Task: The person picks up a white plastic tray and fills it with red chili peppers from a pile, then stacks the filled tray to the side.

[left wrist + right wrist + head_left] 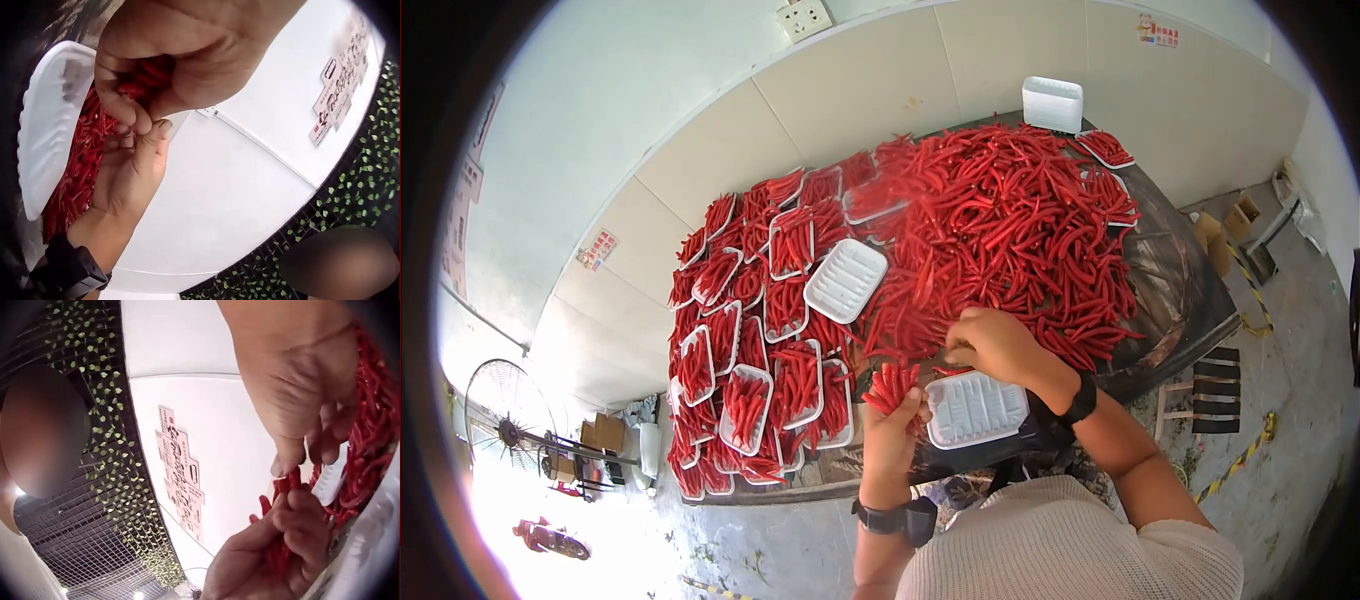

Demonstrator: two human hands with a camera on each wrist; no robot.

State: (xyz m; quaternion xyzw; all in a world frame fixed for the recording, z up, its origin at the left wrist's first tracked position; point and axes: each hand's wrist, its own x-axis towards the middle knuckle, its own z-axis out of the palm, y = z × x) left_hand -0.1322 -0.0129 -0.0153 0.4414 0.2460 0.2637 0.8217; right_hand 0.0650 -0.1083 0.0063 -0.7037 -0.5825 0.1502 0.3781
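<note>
In the head view, my left hand (890, 430) grips a bunch of red chili peppers (890, 385), their tips sticking up above the fingers. The right wrist view also shows this bunch (275, 550) wrapped by the left fingers. My right hand (1000, 345) hovers at the near edge of the big chili pile (1010, 210), fingers loosely bent. Its thumb is close over the held chilies in the right wrist view, with a gap between thumb and fingers and nothing seen in it. A white ribbed tray (977, 410) lies below the right hand, just right of the left.
Many chili-filled trays (747, 405) crowd the table's left side, some overlapping. A bare white tray (846, 281) rests on them. A stack of white trays (1053, 104) stands at the back against the wall. More filled trays (1107, 148) sit at the back right.
</note>
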